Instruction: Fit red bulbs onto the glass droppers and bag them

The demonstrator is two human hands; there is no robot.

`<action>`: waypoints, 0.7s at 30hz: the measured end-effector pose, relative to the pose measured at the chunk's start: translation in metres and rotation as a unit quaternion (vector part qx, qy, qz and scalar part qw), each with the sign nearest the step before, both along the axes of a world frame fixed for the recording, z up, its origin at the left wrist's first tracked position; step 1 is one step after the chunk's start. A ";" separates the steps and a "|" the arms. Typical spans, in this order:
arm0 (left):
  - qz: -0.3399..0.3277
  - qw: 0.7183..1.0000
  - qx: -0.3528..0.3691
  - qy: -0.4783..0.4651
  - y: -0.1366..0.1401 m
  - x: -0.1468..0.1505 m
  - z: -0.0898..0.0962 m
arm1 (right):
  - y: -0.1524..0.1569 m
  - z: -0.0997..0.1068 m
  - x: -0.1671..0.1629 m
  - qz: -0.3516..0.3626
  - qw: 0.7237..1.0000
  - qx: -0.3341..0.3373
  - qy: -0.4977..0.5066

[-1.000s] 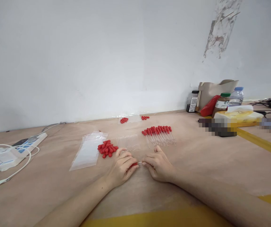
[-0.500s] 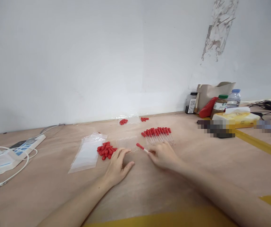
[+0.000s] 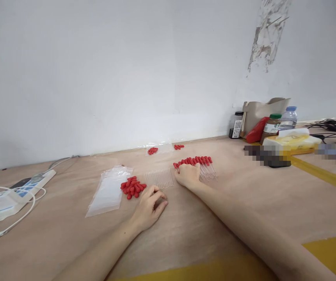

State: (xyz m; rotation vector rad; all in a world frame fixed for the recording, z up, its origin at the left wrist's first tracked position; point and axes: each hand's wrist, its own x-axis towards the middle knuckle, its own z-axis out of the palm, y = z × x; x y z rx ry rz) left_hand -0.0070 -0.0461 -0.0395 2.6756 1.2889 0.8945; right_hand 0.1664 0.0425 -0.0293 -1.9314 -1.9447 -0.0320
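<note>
Near the middle of the brown-covered table (image 3: 182,242), slim clear droppers with red bulbs (image 3: 197,159) lie side by side in a row. The right hand (image 3: 187,175) has moved onto the left end of that row; half a second ago it held one dropper by its tube, nearer the person. That dropper now seems to have reached the row, a judgement, since the hand covers the spot. The right fingers curl downward; whether they pinch anything, I cannot tell. The left hand (image 3: 149,206) stays nearer the person, fingers bent, thumb apart, nothing visible between them. Just beside it are a pile of loose red bulbs (image 3: 133,188) and a row of bare clear tubes (image 3: 159,178). Further left lie clear plastic bags (image 3: 107,195), then a power strip (image 3: 45,180). Far right stand a tissue pack (image 3: 292,145) and a green-lidded jar (image 3: 271,127).
</note>
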 end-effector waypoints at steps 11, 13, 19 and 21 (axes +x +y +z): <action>-0.001 1.000 0.006 0.003 0.001 0.000 0.000 | 0.001 0.001 0.001 -0.007 1.000 -0.018 -0.007; -0.002 1.000 0.006 0.005 0.002 0.000 0.000 | 0.001 0.001 0.002 -0.010 1.000 -0.024 -0.007; -0.002 1.000 0.002 0.009 0.001 0.001 0.003 | 0.001 -0.001 0.005 -0.019 1.000 -0.023 0.004; -0.005 1.000 0.003 0.009 0.001 0.001 0.003 | 0.001 -0.002 0.004 -0.011 1.000 -0.022 0.007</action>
